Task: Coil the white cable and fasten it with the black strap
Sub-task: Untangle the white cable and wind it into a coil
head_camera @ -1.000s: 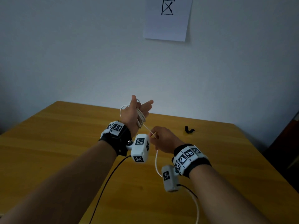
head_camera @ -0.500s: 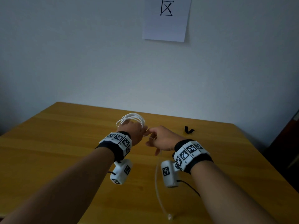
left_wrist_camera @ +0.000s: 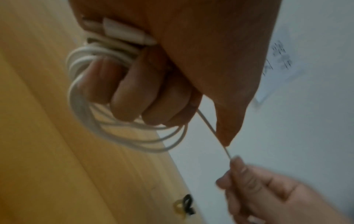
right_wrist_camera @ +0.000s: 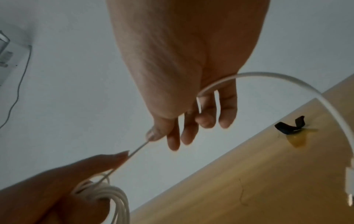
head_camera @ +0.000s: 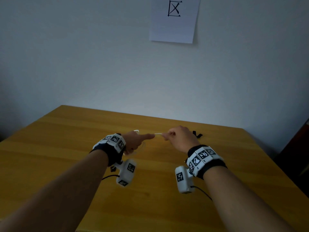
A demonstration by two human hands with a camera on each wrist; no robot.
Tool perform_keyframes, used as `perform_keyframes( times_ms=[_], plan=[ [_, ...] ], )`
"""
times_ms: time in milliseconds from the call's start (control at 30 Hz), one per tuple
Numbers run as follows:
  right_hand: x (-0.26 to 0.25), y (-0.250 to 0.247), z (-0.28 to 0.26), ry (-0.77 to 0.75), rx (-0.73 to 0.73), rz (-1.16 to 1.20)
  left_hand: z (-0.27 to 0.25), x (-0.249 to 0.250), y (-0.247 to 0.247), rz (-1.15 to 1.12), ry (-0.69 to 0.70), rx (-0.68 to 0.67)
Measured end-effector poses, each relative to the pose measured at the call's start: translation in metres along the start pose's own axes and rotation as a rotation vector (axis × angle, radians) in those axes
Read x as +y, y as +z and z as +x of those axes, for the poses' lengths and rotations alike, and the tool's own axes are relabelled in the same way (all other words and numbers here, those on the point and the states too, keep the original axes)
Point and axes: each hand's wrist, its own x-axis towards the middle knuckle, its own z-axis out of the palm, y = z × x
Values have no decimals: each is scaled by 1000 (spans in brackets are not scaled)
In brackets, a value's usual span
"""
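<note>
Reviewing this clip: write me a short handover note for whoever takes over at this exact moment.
Left hand: fingers curled through the white cable, holding several finished loops; one plug is tucked under the thumb.
Right hand: pinches the cable's straight stretch running from the coil; the free tail arcs past the palm to the other plug, hanging loose.
Black strap: lies untouched on the wooden table, just beyond the right hand.
Done: most of the cable coiled.
Left: wind the last tail onto the coil, pick up the strap, wrap and fasten it.
</note>
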Motion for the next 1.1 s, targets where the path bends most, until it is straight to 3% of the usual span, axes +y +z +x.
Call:
perform_keyframes(
  times_ms=[133,267,367,467,600,667,800,900,1000,1100],
  plan=[
    [1,-3,0,41,148,-92,-9,5,-1,-499,120,-182],
    [-2,4,4,67,82,15,-18,27,4,-878,247,-363],
    [-6,13,6,-11,-15,128,-19,47,8,-1099,401,-442],
    [-10,17,6,-85,-75,185,-13,58,13,-1264,488,-400],
    [-14,20,6,-119,-126,159,-8,62,16,-1358,520,-180],
    [-17,20,4,-89,-194,144,-10,62,14,-1298,564,-69],
    [-26,20,0,22,-342,152,-7,59,11,-920,591,190],
    [-29,20,-4,124,-460,418,8,43,8,-636,528,370],
    [-29,12,-6,103,-433,486,10,30,8,-277,471,459],
    [-25,9,-4,23,-287,479,8,18,12,-34,378,431]
  ],
)
